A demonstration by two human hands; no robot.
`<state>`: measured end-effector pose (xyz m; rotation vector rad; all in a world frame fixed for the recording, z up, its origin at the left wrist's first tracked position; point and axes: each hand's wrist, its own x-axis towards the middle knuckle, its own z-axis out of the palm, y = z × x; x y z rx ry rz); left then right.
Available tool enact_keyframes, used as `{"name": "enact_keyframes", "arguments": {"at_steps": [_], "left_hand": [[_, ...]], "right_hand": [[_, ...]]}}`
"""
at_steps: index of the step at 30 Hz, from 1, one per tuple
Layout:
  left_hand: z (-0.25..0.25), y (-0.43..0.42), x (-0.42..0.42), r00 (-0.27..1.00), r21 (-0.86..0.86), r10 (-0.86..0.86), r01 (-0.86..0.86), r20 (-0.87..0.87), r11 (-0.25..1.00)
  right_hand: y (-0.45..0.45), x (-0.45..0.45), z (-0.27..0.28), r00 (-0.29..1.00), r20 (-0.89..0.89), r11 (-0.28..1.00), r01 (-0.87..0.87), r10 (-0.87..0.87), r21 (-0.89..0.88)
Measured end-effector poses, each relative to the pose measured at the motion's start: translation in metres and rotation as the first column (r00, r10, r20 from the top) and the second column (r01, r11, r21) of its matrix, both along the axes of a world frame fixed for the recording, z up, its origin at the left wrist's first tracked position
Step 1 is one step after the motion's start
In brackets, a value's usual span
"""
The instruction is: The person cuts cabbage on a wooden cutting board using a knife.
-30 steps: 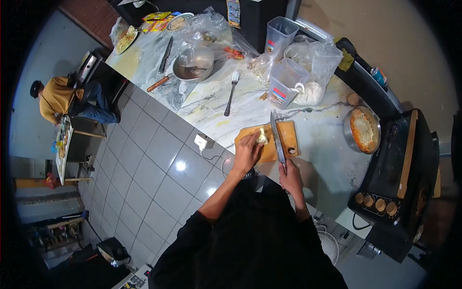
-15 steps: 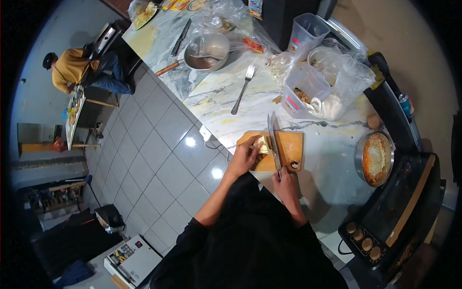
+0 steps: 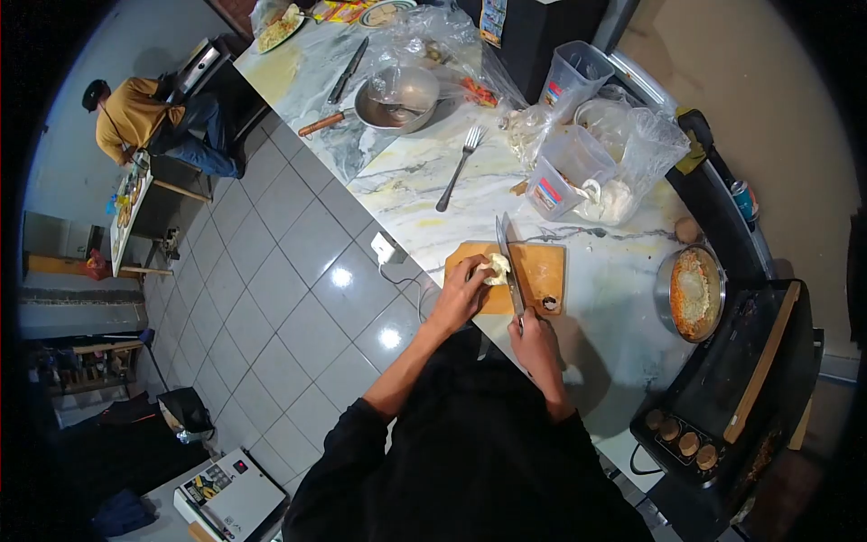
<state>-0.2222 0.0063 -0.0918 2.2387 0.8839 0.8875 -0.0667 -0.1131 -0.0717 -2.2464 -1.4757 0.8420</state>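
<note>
A wooden cutting board (image 3: 551,264) lies at the near edge of the marble-patterned counter. On its left half, my left hand (image 3: 462,287) pinches a pale yellow, uneven piece of food (image 3: 496,269) whose kind I cannot make out. My right hand (image 3: 533,338) is closed around the handle of a kitchen knife (image 3: 511,275). Its long blade points away from me, right alongside the pale piece, and seems to touch it. My left fingertips are just left of the blade. Beyond the board, a fork (image 3: 460,169) rests on the counter.
Farther off are a saucepan (image 3: 411,95), another knife (image 3: 349,70) and plastic bags (image 3: 433,45). Clear plastic containers (image 3: 553,181) stand at the right. A metal bowl of food (image 3: 694,298) sits beside a black stove (image 3: 768,361). Across the tiled floor, a person (image 3: 135,117) bends at a table.
My view has shifted slightly. The knife blade has tipped a little leftward, and the piece under my left fingers shows a paler, more uneven face. Both hands keep their hold.
</note>
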Motion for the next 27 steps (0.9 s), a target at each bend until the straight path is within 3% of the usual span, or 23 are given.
{"name": "enact_keyframes", "arguments": {"at_steps": [2,4,8,11,16,21,24,27], "left_hand": [[-0.002,-0.004,-0.003,1.000,0.044,-0.010,0.010,-0.021,0.999],[0.011,-0.011,-0.004,0.996,-0.081,0.003,0.005,0.090,0.997],[0.003,-0.013,-0.011,0.995,-0.068,-0.022,0.029,0.102,0.997],[-0.023,-0.012,-0.013,0.996,-0.224,0.020,0.001,0.092,0.975],[-0.001,-0.002,-0.007,0.992,-0.123,0.007,0.008,0.123,0.992],[-0.011,0.015,-0.007,0.980,-0.054,-0.197,0.197,0.020,0.979],[-0.014,0.014,-0.009,0.982,0.008,-0.189,0.189,-0.022,0.982],[-0.007,0.005,-0.008,0.985,-0.061,-0.169,0.167,-0.030,0.984]], "right_hand": [[-0.003,0.002,-0.002,0.999,0.027,0.996,-0.048,0.046,0.070],[-0.003,-0.001,0.000,1.000,0.021,1.000,-0.022,0.021,0.018],[-0.003,-0.005,0.001,1.000,0.029,1.000,-0.009,0.009,0.011],[-0.004,-0.012,-0.004,0.991,0.134,0.999,-0.004,-0.003,0.053],[-0.006,-0.018,-0.007,0.991,0.129,0.997,0.018,-0.026,0.070],[-0.001,-0.018,0.006,0.990,0.129,0.999,0.047,-0.048,0.010],[0.003,-0.011,0.019,0.995,0.096,1.000,0.011,-0.009,-0.024],[0.005,-0.006,0.030,0.999,0.019,0.998,-0.028,0.029,-0.056]]}}
